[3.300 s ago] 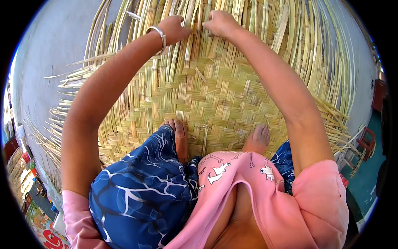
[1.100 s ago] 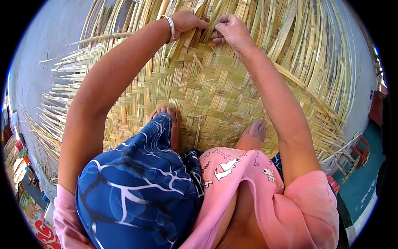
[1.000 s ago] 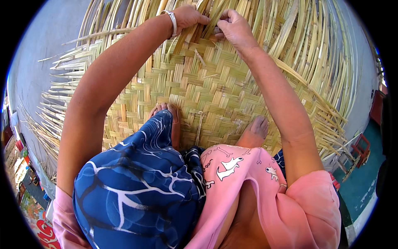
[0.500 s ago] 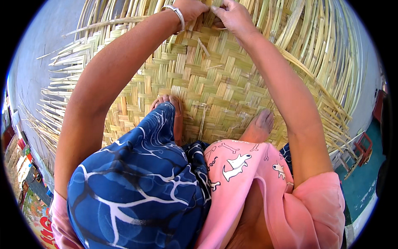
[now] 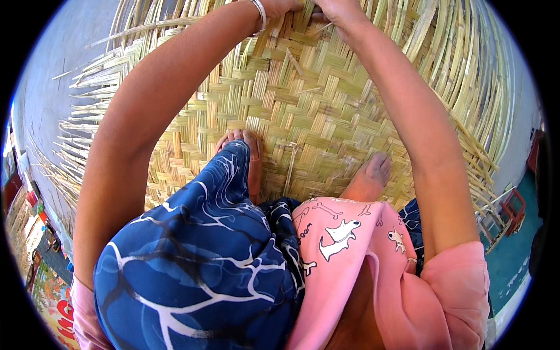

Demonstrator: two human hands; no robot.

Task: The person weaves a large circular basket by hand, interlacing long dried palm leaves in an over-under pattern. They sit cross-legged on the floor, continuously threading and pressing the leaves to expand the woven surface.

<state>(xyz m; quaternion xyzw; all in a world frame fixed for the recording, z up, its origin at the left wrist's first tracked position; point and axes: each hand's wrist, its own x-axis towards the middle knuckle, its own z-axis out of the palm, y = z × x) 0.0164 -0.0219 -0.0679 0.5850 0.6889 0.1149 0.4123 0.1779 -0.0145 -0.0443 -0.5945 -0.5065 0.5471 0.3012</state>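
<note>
A large mat (image 5: 280, 111) of flat yellow-green split bamboo strips lies beneath me, woven in a crossing pattern. Both hands are at its far part, cut by the upper edge of the picture. My left hand (image 5: 284, 6), with a silver bangle at the wrist, is closed on a bamboo strip. Close beside it on the right, my right hand (image 5: 340, 11) is closed too, its fingers curled at the strips. The fingertips of both hands are partly out of view. A short loose sliver (image 5: 294, 60) lies on the weave just below them.
Long unwoven strip ends (image 5: 466, 87) fan out at the right, and shorter ends (image 5: 96, 96) stick out at the left over the grey floor (image 5: 49, 76). My bare feet (image 5: 376, 169) stand on the mat. A reddish metal frame (image 5: 513, 210) stands at the far right.
Both hands have moved slightly farther up, so more of them is cut off by the upper edge. The view has shifted a little; the mat looks the same.
</note>
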